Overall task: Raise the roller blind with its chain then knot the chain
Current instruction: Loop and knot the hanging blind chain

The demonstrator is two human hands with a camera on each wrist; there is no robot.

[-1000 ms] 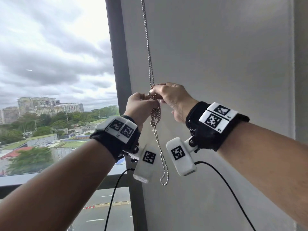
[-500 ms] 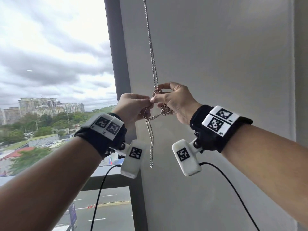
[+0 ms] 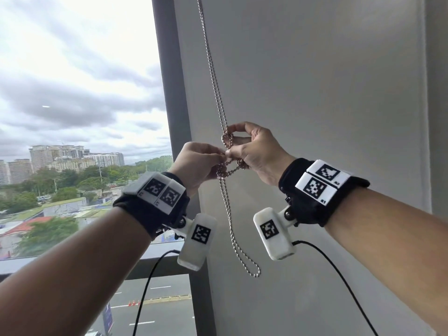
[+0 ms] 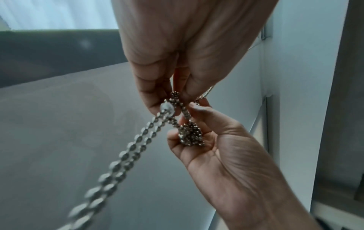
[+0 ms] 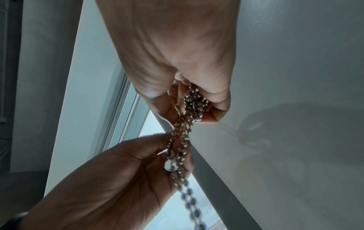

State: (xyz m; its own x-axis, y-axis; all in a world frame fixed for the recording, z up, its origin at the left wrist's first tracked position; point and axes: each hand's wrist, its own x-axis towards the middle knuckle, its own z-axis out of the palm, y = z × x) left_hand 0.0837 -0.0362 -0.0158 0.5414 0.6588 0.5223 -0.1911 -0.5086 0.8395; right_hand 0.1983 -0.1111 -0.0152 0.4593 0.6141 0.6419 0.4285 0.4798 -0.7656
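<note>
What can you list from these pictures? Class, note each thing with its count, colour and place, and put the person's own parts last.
bead chain: one, silver, hanging down the wall beside the window frame, bunched between the hands, its loop dangling below them
chain connector: one, whitish, at the left fingers
window frame: one, dark grey, upright, left of the chain
wall: one, pale grey, behind the hands
buildings: several, pale, far outside the glass
wrist bands with markers: two, black with white tags, one per wrist
left hand: one, grip pinching the chain
right hand: one, grip holding the bunched chain
</note>
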